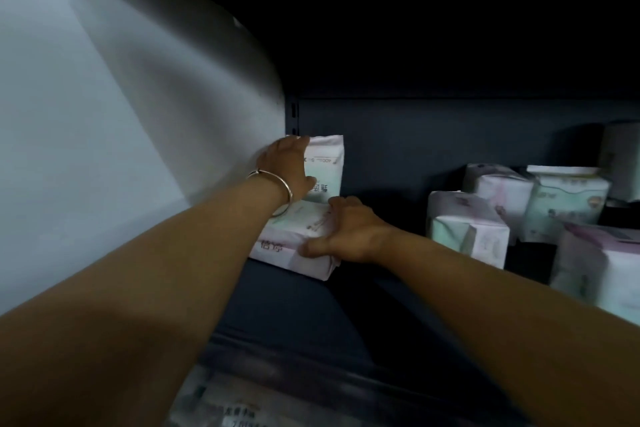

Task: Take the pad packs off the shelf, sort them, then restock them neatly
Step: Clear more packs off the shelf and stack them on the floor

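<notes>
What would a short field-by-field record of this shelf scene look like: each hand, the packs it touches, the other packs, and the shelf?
left hand: holds the upright pad pack at the shelf's left end, by the white side panel
right hand: grip on the flat pad pack lying in front of the upright one
wrist: silver bangle on left
other packs: loose cluster on the right, unsorted
shelf: dark board, bare patch in the middle
</notes>
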The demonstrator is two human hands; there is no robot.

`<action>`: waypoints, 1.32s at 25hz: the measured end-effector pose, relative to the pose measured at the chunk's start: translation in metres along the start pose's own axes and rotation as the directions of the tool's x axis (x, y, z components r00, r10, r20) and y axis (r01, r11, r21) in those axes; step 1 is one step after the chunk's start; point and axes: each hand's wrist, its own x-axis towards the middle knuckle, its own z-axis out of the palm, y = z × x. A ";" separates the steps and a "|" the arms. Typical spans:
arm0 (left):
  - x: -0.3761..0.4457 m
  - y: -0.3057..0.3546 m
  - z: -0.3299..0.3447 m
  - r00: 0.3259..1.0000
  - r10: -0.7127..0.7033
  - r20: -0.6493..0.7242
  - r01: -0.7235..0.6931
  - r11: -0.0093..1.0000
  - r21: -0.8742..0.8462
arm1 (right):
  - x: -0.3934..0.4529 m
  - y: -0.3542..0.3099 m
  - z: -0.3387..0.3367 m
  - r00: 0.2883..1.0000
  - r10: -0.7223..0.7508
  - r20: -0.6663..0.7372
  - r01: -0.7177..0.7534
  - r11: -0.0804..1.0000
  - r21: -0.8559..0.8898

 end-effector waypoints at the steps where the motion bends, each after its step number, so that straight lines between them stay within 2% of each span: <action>1: 0.005 0.004 0.003 1.000 0.024 0.018 -0.025 0.997 0.067 | -0.004 0.004 -0.004 1.000 0.003 -0.012 -0.003 1.000 -0.005; 4: 0.019 0.012 0.008 0.995 0.061 0.081 -0.078 0.972 0.224 | -0.014 0.015 -0.016 0.999 0.011 -0.044 -0.012 0.999 -0.040; 8: 0.029 0.018 0.006 0.993 0.025 0.117 -0.061 0.945 0.321 | -0.021 0.022 -0.022 0.999 0.029 -0.034 -0.032 0.995 -0.091; 12: 0.024 0.023 0.002 0.999 0.036 0.030 -0.046 0.830 0.556 | -0.024 0.023 -0.021 0.998 0.055 -0.003 -0.055 0.992 -0.111; 15: 0.020 0.023 -0.001 0.994 0.102 -0.035 -0.057 0.773 0.632 | -0.025 0.021 -0.021 0.998 0.060 0.001 -0.059 0.992 -0.115; 17: 0.018 0.022 -0.001 0.994 0.107 0.003 -0.088 0.800 0.593 | -0.027 0.018 -0.021 0.998 0.057 -0.010 -0.058 0.991 -0.117; 20: 0.011 0.023 -0.001 0.992 0.088 0.092 -0.120 0.896 0.428 | -0.031 0.015 -0.020 0.998 0.049 -0.027 -0.052 0.991 -0.121; 26: -0.017 0.022 -0.019 0.996 0.086 -0.038 -0.065 0.923 0.380 | -0.050 0.009 -0.021 0.997 -0.005 -0.077 -0.003 0.994 -0.110; 31: -0.049 0.037 -0.050 0.996 -0.023 -0.083 0.038 0.982 0.185 | -0.080 -0.004 -0.030 0.992 -0.028 -0.125 0.018 0.997 -0.077; 33: -0.065 0.046 -0.062 0.992 -0.005 -0.127 0.019 0.994 0.104 | -0.096 -0.009 -0.039 0.989 -0.035 -0.141 0.024 0.997 -0.079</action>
